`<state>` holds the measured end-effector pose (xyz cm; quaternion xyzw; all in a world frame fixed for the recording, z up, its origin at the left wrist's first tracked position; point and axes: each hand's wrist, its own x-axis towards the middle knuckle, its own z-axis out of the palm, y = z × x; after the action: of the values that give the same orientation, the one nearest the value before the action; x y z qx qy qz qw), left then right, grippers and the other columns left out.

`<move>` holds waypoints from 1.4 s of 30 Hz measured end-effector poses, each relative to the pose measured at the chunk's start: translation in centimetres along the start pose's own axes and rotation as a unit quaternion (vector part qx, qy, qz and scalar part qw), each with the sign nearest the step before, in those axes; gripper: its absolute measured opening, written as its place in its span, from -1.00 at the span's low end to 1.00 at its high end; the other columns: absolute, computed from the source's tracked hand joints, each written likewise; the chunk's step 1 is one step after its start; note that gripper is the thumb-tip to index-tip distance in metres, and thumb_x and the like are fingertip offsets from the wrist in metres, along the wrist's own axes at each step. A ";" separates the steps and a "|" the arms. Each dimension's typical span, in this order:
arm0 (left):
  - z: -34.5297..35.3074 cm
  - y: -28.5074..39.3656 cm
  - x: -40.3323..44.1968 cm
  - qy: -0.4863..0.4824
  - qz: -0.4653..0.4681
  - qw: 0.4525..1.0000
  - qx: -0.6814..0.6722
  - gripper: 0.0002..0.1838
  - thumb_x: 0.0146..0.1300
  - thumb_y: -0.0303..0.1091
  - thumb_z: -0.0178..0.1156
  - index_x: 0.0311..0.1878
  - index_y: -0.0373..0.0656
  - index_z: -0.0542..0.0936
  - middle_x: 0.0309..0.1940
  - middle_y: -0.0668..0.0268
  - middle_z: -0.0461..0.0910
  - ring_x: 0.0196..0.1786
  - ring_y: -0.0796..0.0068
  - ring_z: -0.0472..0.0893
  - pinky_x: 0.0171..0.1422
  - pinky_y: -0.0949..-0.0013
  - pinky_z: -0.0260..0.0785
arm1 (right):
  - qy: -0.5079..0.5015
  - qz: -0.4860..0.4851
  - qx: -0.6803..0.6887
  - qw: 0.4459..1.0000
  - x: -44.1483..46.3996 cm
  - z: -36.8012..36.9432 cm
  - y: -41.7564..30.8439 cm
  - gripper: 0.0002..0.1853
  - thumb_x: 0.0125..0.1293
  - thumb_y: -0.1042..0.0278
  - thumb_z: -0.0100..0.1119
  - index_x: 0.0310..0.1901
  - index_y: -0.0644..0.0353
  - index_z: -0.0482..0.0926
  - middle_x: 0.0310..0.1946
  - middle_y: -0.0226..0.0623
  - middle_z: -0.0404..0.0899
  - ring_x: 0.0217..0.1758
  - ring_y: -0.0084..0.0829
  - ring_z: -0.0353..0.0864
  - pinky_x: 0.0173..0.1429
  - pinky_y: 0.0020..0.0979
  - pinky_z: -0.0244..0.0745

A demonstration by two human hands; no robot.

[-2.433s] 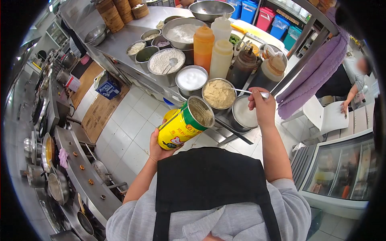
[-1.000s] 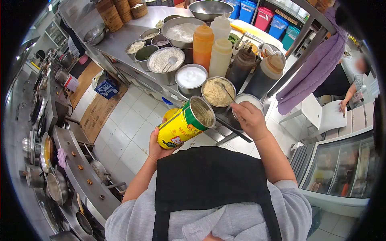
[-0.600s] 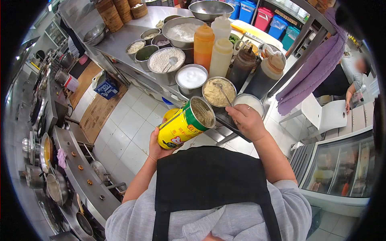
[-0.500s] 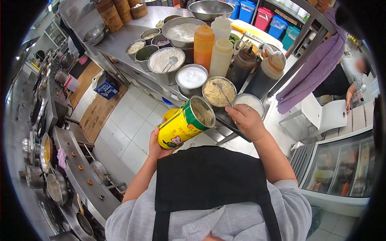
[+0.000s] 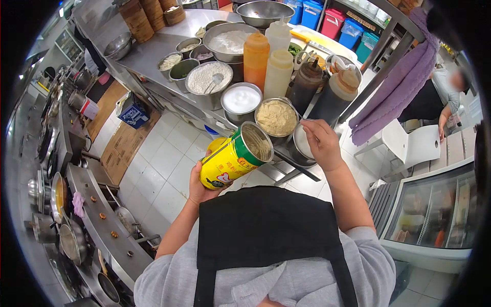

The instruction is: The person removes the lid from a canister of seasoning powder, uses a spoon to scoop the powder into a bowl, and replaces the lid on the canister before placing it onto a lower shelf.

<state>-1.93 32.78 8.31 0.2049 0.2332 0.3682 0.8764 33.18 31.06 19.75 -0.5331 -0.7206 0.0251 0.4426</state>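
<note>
My left hand is wrapped round a tilted yellow can with a green rim. The can's open mouth faces up and to the right, and a yellow lid shows behind it. Beyond the mouth stands a metal container of tan powder. My right hand is over the container of white contents to its right, with fingertips pinched near the tan powder's rim. What those fingers hold, if anything, cannot be made out. White powder fills another container at the left.
Squeeze bottles stand behind the containers on the steel counter. A flour container holds a spoon. A purple towel hangs at the right, near a white chair and another person. Pans line the left side.
The spoon seen in the tan powder half a second ago no longer shows there. My right hand has risen slightly and moved right. My left hand and the can look unchanged.
</note>
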 end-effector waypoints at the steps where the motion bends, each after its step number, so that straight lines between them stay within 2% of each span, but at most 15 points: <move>1: 0.0 0.0 -0.1 0.001 0.001 1.000 0.000 -0.31 0.27 0.36 -0.11 0.47 0.51 0.18 0.41 0.33 0.26 0.37 0.01 0.29 0.32 -0.15 0.18 | 0.013 -0.015 0.004 1.000 -0.2 0.5 0.4 -0.81 0.26 0.56 0.23 -0.09 0.26 0.62 -0.31 -0.18 0.57 -0.34 -0.23 0.60 -0.29 -0.35 0.50; 6: 0.0 -0.2 -0.2 -0.003 0.000 1.000 -0.013 -0.31 0.27 0.36 -0.10 0.46 0.50 0.19 0.41 0.32 0.26 0.36 0.00 0.29 0.32 -0.15 0.18 | 0.004 -0.020 0.018 1.000 -0.3 1.1 0.0 -0.81 0.23 0.56 0.24 -0.10 0.24 0.62 -0.31 -0.18 0.58 -0.35 -0.21 0.59 -0.29 -0.33 0.51; 11: 0.4 -0.4 -0.5 -0.001 0.006 1.000 -0.020 -0.32 0.27 0.36 -0.10 0.46 0.50 0.20 0.41 0.32 0.26 0.36 -0.01 0.28 0.32 -0.15 0.19 | -0.004 -0.104 -0.053 0.993 -0.4 1.9 -0.1 -0.72 0.12 0.58 0.26 -0.10 0.19 0.58 -0.34 -0.19 0.56 -0.31 -0.17 0.60 -0.28 -0.26 0.53; 16: 1.3 -0.4 -0.8 -0.012 0.005 1.000 -0.027 -0.33 0.28 0.35 -0.10 0.45 0.50 0.21 0.41 0.33 0.25 0.36 -0.01 0.29 0.33 -0.15 0.19 | -0.027 -0.113 -0.071 0.991 -0.7 1.6 -0.4 -0.72 0.14 0.58 0.26 -0.08 0.19 0.59 -0.32 -0.19 0.58 -0.29 -0.18 0.62 -0.26 -0.27 0.54; 18: 2.7 -0.5 -1.0 0.072 0.023 0.997 -0.017 -0.21 0.25 0.42 -0.11 0.34 0.02 0.38 0.20 0.07 0.45 0.18 0.11 0.46 0.20 0.10 0.34 | -0.039 -0.105 -0.073 0.991 -0.7 1.3 -0.4 -0.74 0.18 0.57 0.25 -0.07 0.20 0.61 -0.28 -0.17 0.61 -0.26 -0.17 0.63 -0.23 -0.28 0.55; 19: 2.1 -0.5 -0.9 0.071 0.024 0.997 -0.017 -0.21 0.25 0.42 -0.11 0.34 0.02 0.38 0.20 0.07 0.45 0.18 0.11 0.46 0.20 0.10 0.34 | -0.036 -0.104 -0.062 0.992 -0.6 1.0 -0.5 -0.74 0.19 0.58 0.25 -0.07 0.20 0.61 -0.29 -0.18 0.60 -0.28 -0.18 0.62 -0.24 -0.29 0.54; 21: 0.6 -0.5 -0.6 -0.015 0.008 1.000 -0.024 -0.34 0.29 0.35 -0.11 0.45 0.51 0.22 0.41 0.33 0.25 0.36 -0.01 0.29 0.33 -0.14 0.20 | -0.033 -0.104 -0.049 0.993 -0.4 0.6 -0.7 -0.74 0.19 0.58 0.25 -0.06 0.19 0.61 -0.29 -0.18 0.59 -0.29 -0.19 0.62 -0.26 -0.29 0.53; 23: 0.1 -0.6 -0.6 -0.015 0.009 0.999 -0.026 -0.34 0.29 0.35 -0.11 0.45 0.50 0.21 0.41 0.32 0.25 0.36 -0.01 0.29 0.33 -0.14 0.20 | 0.001 -0.093 -0.049 0.994 -0.3 0.3 -0.9 -0.72 0.13 0.58 0.26 -0.09 0.20 0.59 -0.33 -0.22 0.58 -0.30 -0.18 0.62 -0.27 -0.26 0.56; 27: 0.2 -0.6 -0.7 -0.007 0.005 1.000 -0.029 -0.33 0.29 0.34 -0.10 0.46 0.49 0.20 0.41 0.30 0.26 0.35 -0.01 0.30 0.32 -0.14 0.21 | 0.012 -0.079 -0.064 0.995 -0.9 0.1 -0.2 -0.75 0.15 0.56 0.27 -0.10 0.20 0.60 -0.33 -0.22 0.58 -0.31 -0.19 0.61 -0.27 -0.25 0.55; 33: 0.4 -0.4 -0.7 -0.017 0.009 1.000 -0.016 -0.33 0.29 0.34 -0.10 0.46 0.49 0.19 0.41 0.30 0.26 0.36 -0.02 0.29 0.33 -0.16 0.19 | 0.005 -0.089 -0.096 0.991 -1.8 0.9 -0.8 -0.72 0.14 0.56 0.28 -0.08 0.21 0.59 -0.36 -0.23 0.55 -0.34 -0.21 0.60 -0.29 -0.29 0.53; 38: 0.1 -0.3 -0.6 -0.016 -0.002 1.000 -0.025 -0.32 0.28 0.35 -0.10 0.46 0.49 0.19 0.41 0.31 0.25 0.38 -0.01 0.28 0.36 -0.17 0.17 | -0.006 -0.120 -0.103 0.987 -2.4 1.9 -1.4 -0.65 0.02 0.58 0.28 -0.08 0.22 0.56 -0.39 -0.25 0.50 -0.35 -0.24 0.58 -0.27 -0.30 0.53; 42: -0.1 -0.3 -0.4 -0.022 -0.008 0.999 -0.024 -0.32 0.28 0.36 -0.10 0.46 0.50 0.18 0.42 0.32 0.25 0.38 0.00 0.27 0.36 -0.16 0.17 | -0.045 -0.099 -0.118 0.987 -2.8 2.1 -1.7 -0.63 -0.01 0.58 0.28 -0.08 0.24 0.55 -0.38 -0.25 0.51 -0.34 -0.24 0.59 -0.26 -0.30 0.53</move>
<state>-2.08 32.30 8.21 0.1898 0.2066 0.3626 0.8887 30.65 29.02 17.59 -0.5061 -0.7867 -0.0803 0.3443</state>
